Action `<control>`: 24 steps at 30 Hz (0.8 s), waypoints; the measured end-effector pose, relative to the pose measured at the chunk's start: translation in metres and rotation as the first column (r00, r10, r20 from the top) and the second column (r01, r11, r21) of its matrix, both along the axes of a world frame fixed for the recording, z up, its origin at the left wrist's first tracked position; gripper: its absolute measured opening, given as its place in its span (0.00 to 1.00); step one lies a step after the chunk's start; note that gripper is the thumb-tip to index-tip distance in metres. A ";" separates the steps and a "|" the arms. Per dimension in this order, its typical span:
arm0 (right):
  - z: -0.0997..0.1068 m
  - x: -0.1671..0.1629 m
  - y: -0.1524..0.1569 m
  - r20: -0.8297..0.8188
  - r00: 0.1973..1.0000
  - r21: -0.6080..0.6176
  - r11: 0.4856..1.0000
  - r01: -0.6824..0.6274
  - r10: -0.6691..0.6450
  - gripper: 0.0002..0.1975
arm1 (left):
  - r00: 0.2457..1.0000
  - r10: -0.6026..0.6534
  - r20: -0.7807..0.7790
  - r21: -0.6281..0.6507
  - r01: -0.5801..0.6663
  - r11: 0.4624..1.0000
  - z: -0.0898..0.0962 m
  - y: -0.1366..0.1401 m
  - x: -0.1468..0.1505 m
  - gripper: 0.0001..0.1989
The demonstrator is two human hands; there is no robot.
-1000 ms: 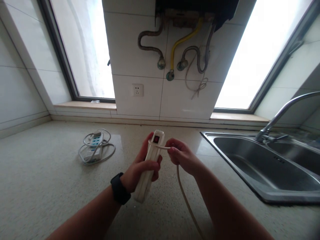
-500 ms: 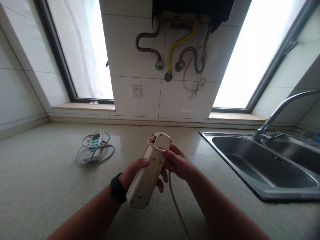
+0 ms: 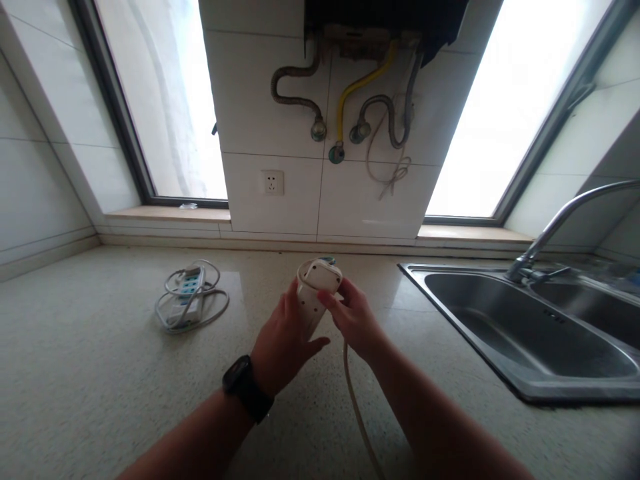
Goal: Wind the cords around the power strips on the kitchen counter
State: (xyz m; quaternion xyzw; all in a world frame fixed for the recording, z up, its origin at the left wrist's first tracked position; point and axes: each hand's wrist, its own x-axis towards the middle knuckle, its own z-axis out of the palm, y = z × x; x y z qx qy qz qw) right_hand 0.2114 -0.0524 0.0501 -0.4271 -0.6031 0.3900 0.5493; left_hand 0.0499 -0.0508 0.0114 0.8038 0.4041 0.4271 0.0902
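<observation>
Cord (image 3: pixel 355 407) was seemingly being wound round the power strip (image 3: pixel 312 319), pinched over the worktop (image 3: pixel 115 373) by the right hand (image 3: pixel 357 321). The left hand (image 3: pixel 283 340) was laid alongside, grip unclear; tautness was probably needed next.

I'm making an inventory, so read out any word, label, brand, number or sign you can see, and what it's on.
No text can be read.
Held power strip: no legible lettering on the side shown.
Blue-socketed power strip: any markings too small and blurred.
Black watch: face too dark to read.
</observation>
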 end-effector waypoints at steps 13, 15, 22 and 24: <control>0.013 0.003 -0.008 -0.095 0.989 -0.133 0.983 -0.126 0.114 0.27 | 0.960 -0.089 0.264 -0.194 0.143 0.971 0.028 -0.008 -0.010 0.52; 0.015 0.012 -0.006 -0.082 0.978 -0.207 0.956 -0.207 0.194 0.26 | 0.920 -0.130 0.369 -0.262 0.238 0.935 0.031 -0.007 -0.012 0.52; 0.025 0.045 -0.007 -0.078 0.935 -0.281 0.892 -0.354 0.346 0.21 | 0.724 -0.107 0.681 -0.465 0.541 0.701 0.040 -0.008 -0.016 0.55; 0.028 0.053 -0.008 -0.058 0.932 -0.262 0.895 -0.361 0.359 0.20 | 0.660 -0.088 0.746 -0.474 0.619 0.626 0.041 -0.010 -0.017 0.54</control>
